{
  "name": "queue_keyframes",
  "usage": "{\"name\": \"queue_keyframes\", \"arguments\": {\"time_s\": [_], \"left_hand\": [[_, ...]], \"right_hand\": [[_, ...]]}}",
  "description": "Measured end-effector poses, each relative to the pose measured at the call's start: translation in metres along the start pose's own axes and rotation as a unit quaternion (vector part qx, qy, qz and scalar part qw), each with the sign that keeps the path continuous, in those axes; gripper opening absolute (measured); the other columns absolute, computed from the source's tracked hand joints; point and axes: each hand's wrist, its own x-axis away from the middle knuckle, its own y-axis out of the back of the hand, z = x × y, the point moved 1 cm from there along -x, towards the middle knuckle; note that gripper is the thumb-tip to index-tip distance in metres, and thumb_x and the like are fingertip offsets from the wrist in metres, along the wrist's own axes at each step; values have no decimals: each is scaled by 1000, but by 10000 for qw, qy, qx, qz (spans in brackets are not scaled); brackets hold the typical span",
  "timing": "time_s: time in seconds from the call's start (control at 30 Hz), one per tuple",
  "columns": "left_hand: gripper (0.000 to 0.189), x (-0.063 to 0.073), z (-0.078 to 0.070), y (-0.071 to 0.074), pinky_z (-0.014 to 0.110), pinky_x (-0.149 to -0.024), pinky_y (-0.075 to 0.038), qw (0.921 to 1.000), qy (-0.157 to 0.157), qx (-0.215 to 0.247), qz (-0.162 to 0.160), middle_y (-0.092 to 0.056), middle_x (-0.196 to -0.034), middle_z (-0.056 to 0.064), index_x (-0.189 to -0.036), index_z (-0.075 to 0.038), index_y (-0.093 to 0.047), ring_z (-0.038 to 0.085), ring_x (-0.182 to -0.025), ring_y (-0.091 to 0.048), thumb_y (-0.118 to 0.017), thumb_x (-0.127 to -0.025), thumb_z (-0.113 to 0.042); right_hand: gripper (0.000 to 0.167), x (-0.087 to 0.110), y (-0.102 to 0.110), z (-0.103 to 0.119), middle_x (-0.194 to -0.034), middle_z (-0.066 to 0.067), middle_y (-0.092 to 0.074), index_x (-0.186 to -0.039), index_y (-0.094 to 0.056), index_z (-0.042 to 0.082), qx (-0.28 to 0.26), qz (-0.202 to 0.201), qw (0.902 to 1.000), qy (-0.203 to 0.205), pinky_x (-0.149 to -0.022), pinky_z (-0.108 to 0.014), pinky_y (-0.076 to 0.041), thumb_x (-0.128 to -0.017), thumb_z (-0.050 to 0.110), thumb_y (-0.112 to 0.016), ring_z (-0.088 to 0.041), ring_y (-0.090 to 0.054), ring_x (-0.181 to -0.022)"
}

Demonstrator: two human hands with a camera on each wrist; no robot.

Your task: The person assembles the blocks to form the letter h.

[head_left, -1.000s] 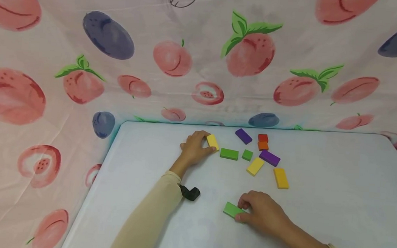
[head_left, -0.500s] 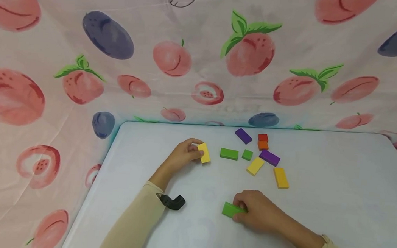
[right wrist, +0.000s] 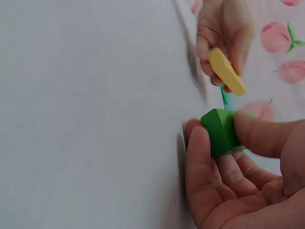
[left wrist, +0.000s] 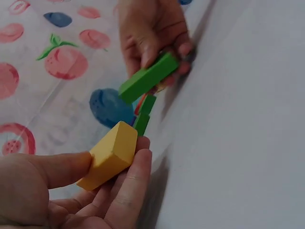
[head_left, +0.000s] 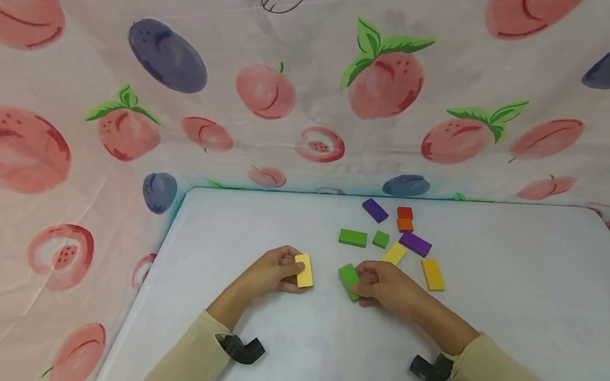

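Note:
My left hand (head_left: 268,274) pinches a yellow rectangular block (head_left: 304,271) between thumb and fingers. The left wrist view shows that yellow block (left wrist: 112,155) with the thumb on one side and the fingertips behind. To its right, my right hand (head_left: 390,286) holds a green rectangular block (head_left: 349,279), tilted, between thumb and fingers. Seen from the right wrist, the green block (right wrist: 220,131) has the thumb against its side. A gap separates the two held blocks. Just beyond the right hand lies another yellow block (head_left: 395,253), partly hidden by it.
Farther back on the white table (head_left: 513,296) lie a green block (head_left: 353,238), a small green block (head_left: 380,239), purple blocks (head_left: 375,210) (head_left: 415,244), a red block (head_left: 404,212) and an orange one (head_left: 405,225). A darker yellow block (head_left: 433,274) lies right. Fruit-patterned cloth (head_left: 302,56) hangs behind.
My left hand has taken the yellow block off the table and drawn it back toward me. The right hand has lifted the green block and moved it forward and slightly left.

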Motion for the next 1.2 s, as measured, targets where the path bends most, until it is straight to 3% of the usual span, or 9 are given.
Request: {"name": "queue_keyframes", "arguments": {"time_s": [0.2,0.4,0.5,0.6,0.7,0.77,0.83,1.03,1.2], "left_hand": [[31,11,8,-10,34,-82,-61,9978,213,-606,144,-68,-106,9,-131,-2,-57,18,-90,-70,-57,-103,-15],[28,14,8,-26,34,-82,-62,9973,88,-648,337,-69,-103,10,-124,1,-60,19,-91,-73,-64,-99,-11],[26,13,7,-30,32,-81,-62,9940,-58,-1068,208,-67,-103,9,-120,-2,-65,17,-88,-73,-68,-97,-13],[22,13,5,-32,27,-78,-59,9780,-419,-2041,-106,-68,-98,4,-114,-6,-71,12,-83,-70,-72,-94,-17],[20,11,4,-34,25,-73,-53,9508,-788,-2963,-442,-70,-89,-1,-108,-8,-74,8,-76,-65,-74,-91,-20],[19,11,4,-35,24,-70,-51,9365,-974,-3315,-605,-70,-85,-3,-105,-8,-75,6,-74,-63,-75,-90,-20],[18,11,4,-36,23,-68,-50,9291,-1072,-3467,-716,-69,-83,-5,-103,-8,-75,5,-72,-62,-76,-89,-19],[30,14,6,-32,23,-71,-51,9175,-1318,-3682,-727,-68,-90,-4,-111,-8,-73,4,-77,-62,-82,-86,-22],[55,20,13,-25,20,-81,-55,9271,-1334,-3501,-59,-62,-107,-3,-129,-12,-64,8,-92,-65,-88,-81,-24]], "right_hand": [[43,-11,-5,6,-113,-14,-65,-137,-53,3,-489,-173,9987,10,-93,-35,-58,-97,12,-67,-19,-70,-101],[41,-23,-16,9,-107,-14,-67,-133,-54,2,-863,-400,9954,95,-85,-33,-61,-96,10,-69,-20,-71,-94],[42,-27,-22,12,-105,-11,-70,-132,-55,6,-678,-668,9954,136,-81,-31,-61,-95,14,-72,-18,-71,-89],[49,-33,-26,14,-104,-10,-71,-136,-55,13,-521,-926,9942,150,-77,-30,-61,-92,14,-75,-18,-71,-84],[54,-38,-29,15,-104,-11,-72,-138,-56,19,-350,-1131,9928,184,-73,-30,-62,-89,13,-78,-18,-71,-80],[55,-41,-31,16,-104,-11,-71,-137,-58,20,-188,-1215,9921,252,-70,-30,-61,-88,13,-80,-18,-72,-77],[52,-43,-31,16,-101,-10,-70,-133,-61,18,36,-1287,9911,322,-67,-29,-61,-86,14,-82,-17,-71,-73],[48,-45,-27,16,-82,-4,-67,-129,-65,19,910,-1201,9865,634,-60,-28,-55,-84,22,-84,-15,-67,-61],[50,-45,-17,15,-81,-4,-63,-133,-64,17,1213,-745,9862,851,-60,-29,-55,-87,24,-82,-15,-67,-60]]}}
